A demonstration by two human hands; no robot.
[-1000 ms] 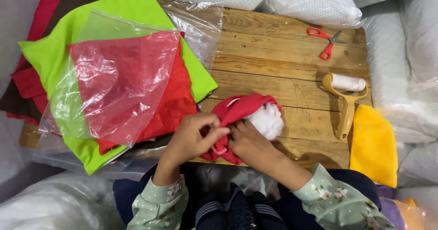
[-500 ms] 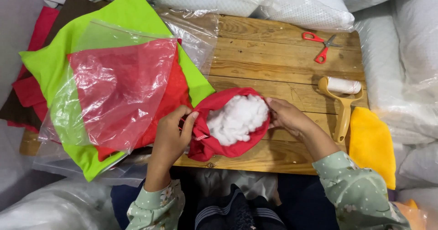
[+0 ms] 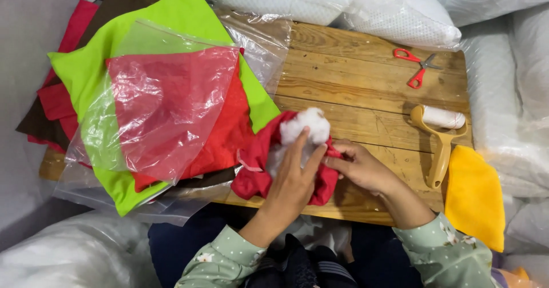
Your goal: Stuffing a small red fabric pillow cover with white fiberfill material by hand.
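Red cushion cover: my right hand is pinching its opening wide while my left hand, fingers spread, is pressing white stuffing inside.

Head view, steeply down, close over wooden table

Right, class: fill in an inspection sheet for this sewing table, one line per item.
Surface: wooden table, planks scratched.
Job's things: red fabric cover with white stuffing bulging from it.
Clutter: red scissors, lint roller, yellow cloth, green and red fabrics under clear plastic bags.
Hands: left hand presses on the stuffing; right hand pinches the cover's edge.
Cables: nothing seen.
Surroundings: white pillows in plastic.
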